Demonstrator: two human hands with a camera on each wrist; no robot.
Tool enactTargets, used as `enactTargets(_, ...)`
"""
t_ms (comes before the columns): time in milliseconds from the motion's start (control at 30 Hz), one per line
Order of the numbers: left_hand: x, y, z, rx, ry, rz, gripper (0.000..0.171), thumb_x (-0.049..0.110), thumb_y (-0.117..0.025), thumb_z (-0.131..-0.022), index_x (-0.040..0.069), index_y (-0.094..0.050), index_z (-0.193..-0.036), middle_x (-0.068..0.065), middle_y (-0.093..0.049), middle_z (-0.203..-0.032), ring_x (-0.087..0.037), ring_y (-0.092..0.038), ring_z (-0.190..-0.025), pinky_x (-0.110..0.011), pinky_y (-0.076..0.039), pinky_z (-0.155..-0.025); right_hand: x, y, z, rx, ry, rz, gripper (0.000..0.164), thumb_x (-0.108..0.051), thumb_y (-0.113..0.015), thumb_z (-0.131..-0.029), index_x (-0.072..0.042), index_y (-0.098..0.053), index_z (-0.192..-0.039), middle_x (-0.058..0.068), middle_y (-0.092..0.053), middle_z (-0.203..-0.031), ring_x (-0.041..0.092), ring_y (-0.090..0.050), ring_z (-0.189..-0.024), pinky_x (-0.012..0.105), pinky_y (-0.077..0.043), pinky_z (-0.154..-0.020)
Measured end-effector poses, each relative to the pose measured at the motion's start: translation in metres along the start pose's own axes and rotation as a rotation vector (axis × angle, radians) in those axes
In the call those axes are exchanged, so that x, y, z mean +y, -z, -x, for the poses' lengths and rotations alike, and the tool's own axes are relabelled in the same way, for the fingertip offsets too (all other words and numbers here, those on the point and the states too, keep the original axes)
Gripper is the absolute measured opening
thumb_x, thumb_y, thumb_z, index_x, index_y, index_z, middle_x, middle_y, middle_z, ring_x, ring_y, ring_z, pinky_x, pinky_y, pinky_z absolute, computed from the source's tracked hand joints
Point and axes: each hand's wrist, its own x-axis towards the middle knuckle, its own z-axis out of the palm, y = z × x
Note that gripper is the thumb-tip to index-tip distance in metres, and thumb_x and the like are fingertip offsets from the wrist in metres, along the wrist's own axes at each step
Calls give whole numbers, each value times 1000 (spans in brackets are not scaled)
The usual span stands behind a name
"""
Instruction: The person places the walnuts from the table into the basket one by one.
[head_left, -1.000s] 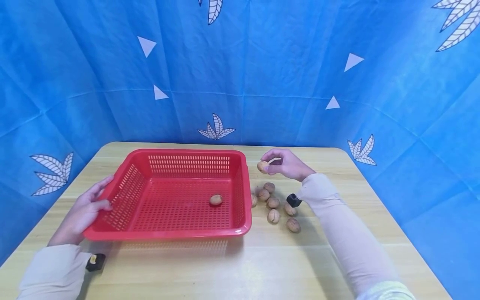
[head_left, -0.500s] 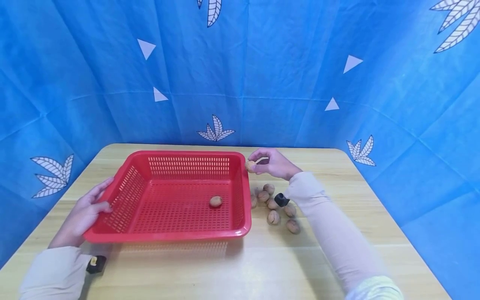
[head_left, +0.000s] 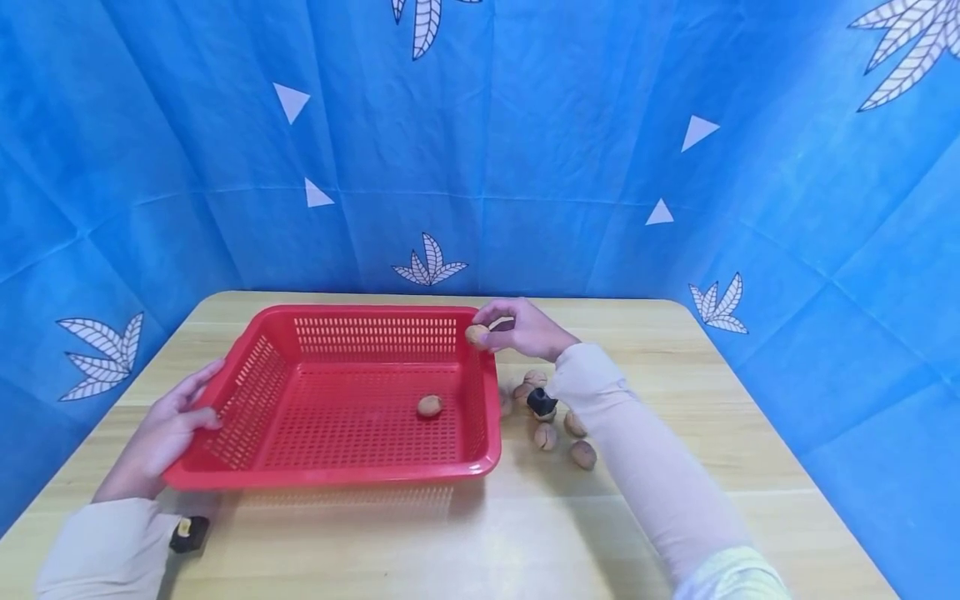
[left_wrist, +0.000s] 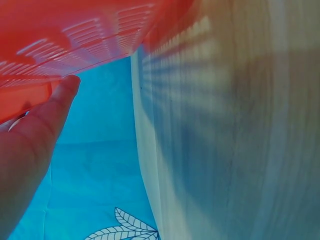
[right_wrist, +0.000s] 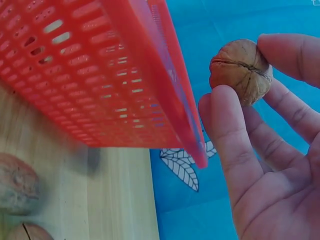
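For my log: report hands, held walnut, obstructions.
Right hand pinching walnut near right rim of red basket. Left hand holding its left side. No obstruction seen.

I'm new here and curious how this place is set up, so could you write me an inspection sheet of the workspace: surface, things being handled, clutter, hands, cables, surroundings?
Surface: pale wood-grain table.
Things being handled: red slotted plastic basket with one walnut inside; several loose walnuts on the table to its right, some partly hidden.
Clutter: nothing seen.
Hands: left hand grips the basket's left side; right hand pinches a held walnut in its fingers, at the basket's far right corner.
Cables: nothing seen.
Surroundings: blue cloth backdrop printed with white leaves and triangles.
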Motion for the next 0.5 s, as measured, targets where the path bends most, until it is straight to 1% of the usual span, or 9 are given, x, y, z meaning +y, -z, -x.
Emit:
enactTargets(100, 1, -1, -1, 5, 10, -2, 81, -3, -47, -94, 28, -7, -157, 9, -43, -121, -4, -62, -90, -31, -57, -73, -4, 0, -4, -11, 10, 36, 29, -14, -71, -85, -6, -66, -113, 9, -64, -106, 26, -64, -94, 37, -54, -83)
enactTargets(233, 1, -1, 0, 12, 22, -41, 81, -1, -48, -95, 28, -6, -157, 7, -41, -124, -3, -61, -90, -31, -57, -73, -9, -3, -9, -19, 4, 69, 30, -16, -72, -85, -7, -67, -114, 7, -65, -105, 25, -64, -94, 36, -53, -83)
enactTargets(400, 1, 1, 1, 12, 18, -78, 81, -2, -48, -95, 27, -5, -157, 12, -44, -117, -5, -61, -88, -31, -57, -71, -15, -8, -16, -28, -11, 36, 31, -16, -72, -84, -7, -66, -113, 7, -64, -107, 27, -61, -98, 36, -55, -80)
enactTargets(500, 0, 3, 1, 11, 16, -84, 80, -2, -48, -95, 26, -5, -157, 8, -44, -119, -5, -60, -89, -31, -57, -71, -18, -12, -20, -35, -13, 24, 29, -17, -73, -84, -8, -66, -111, 6, -64, -107, 26, -60, -100, 35, -56, -78)
